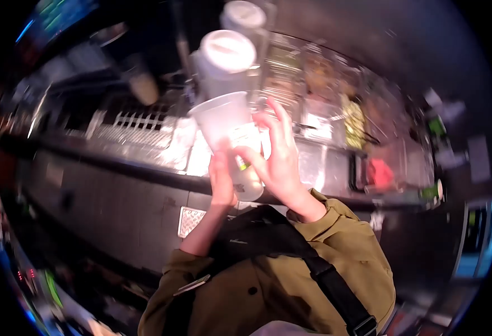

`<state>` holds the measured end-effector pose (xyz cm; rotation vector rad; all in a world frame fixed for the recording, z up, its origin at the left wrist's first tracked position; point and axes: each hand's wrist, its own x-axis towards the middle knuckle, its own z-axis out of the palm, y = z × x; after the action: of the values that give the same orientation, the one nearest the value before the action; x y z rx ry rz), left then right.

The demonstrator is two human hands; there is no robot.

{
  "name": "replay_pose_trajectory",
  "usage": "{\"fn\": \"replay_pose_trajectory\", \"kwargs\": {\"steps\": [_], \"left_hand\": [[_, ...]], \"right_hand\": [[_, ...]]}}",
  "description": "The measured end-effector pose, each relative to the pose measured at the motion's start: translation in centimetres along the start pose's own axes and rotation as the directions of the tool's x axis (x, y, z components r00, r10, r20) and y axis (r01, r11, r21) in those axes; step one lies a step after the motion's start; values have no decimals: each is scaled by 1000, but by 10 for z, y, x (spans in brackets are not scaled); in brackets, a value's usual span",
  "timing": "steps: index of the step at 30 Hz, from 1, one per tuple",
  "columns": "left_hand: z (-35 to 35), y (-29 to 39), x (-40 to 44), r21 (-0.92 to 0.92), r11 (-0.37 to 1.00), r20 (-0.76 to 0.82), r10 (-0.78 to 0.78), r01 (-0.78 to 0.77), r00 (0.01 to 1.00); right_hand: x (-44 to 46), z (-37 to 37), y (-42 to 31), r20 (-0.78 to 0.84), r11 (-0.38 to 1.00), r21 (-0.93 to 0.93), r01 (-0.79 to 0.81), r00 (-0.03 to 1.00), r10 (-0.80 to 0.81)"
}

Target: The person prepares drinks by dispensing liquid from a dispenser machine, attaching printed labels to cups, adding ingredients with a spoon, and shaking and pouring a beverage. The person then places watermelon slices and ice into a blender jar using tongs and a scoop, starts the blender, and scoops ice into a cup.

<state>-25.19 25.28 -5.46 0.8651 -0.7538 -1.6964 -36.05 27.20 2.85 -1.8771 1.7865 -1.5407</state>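
A translucent plastic cup (219, 115) is tilted in front of me, its wide mouth toward the upper left. My left hand (221, 178) is closed around the cup's left side and lower part. On the cup's wall is a whitish label (242, 134) with a small green patch, overexposed and blurred. My right hand (281, 159) is at the cup's right side, its thumb against the label area and its fingers stretched out and apart. Just beyond the cup stand two white-lidded containers (228, 51), one behind the other.
A metal drip grate (139, 130) lies to the left on the counter. Food tubs (320, 75) line the back right, one holding yellow-green pieces (354, 122). Nearer on the right is a red item (379, 172). The counter's dark front edge (117, 166) runs below.
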Motion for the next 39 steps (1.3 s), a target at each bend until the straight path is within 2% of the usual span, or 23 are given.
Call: {"fn": "replay_pose_trajectory", "kwargs": {"steps": [1,2,3,4,6,7,8,10,11,13,14,15,16,17,18,19,20,21,22,24,28,33,39], "left_hand": [[17,3,2,-165,970,53,-171,177,984],[29,0,2,-187,964,154,-163,190,975],[42,-2,7,-132,956,255,-224,263,941],[51,-4,13,-72,946,342,-275,317,899],[60,-21,39,129,952,510,-304,278,805],[63,-31,53,220,947,580,-319,233,749],[68,-38,68,157,983,593,-170,95,787],[96,-45,85,5,986,618,129,-169,775],[103,-52,99,31,999,533,5,-25,846],[115,-69,136,26,969,345,-239,246,907],[120,-77,154,7,956,375,-273,292,886],[120,-87,169,-11,940,401,-307,340,863],[114,-97,183,-26,921,423,-341,388,839],[113,-101,187,31,903,441,-396,428,805],[113,-104,191,88,882,457,-450,464,768],[108,-119,201,175,926,488,-377,335,787],[83,-157,210,247,921,303,-367,299,879],[114,-130,212,318,939,475,-276,130,835],[115,-130,220,388,888,385,-398,245,833],[122,-132,233,277,909,340,-396,312,853],[130,-143,261,283,923,385,-360,263,850],[132,-150,280,266,926,431,-364,269,826],[136,-142,287,230,928,380,-363,293,851]], "right_hand": [[6,-12,1,-81,997,-60,-38,996,33],[11,-23,6,-155,991,-115,-73,986,55],[11,-33,22,3,947,232,-225,973,230],[9,-42,37,79,885,347,-312,949,304],[6,-56,71,259,693,558,-457,889,377],[5,-61,85,139,828,445,-342,939,313],[4,-66,95,143,902,285,-325,945,295],[13,-75,109,168,964,-51,-260,949,265],[21,-78,122,194,955,27,-295,939,284],[55,-85,165,248,922,176,-345,922,297],[79,-88,192,274,898,248,-363,916,294],[107,-89,226,220,907,247,-340,932,289],[140,-89,261,186,936,17,-352,921,343],[169,-76,310,61,955,-104,-279,956,286],[196,-62,357,23,939,-228,-258,963,270],[221,-46,407,92,907,-359,-220,959,269],[241,-29,444,178,899,-422,-119,961,210],[261,-11,478,260,880,-475,-12,953,154],[277,3,500,341,851,-518,86,933,113],[299,27,526,459,847,-487,213,887,40],[308,56,555,572,732,-512,450,814,-101],[341,55,557,679,675,-511,532,731,-63],[407,68,592,562,603,-723,338,796,227]]}}
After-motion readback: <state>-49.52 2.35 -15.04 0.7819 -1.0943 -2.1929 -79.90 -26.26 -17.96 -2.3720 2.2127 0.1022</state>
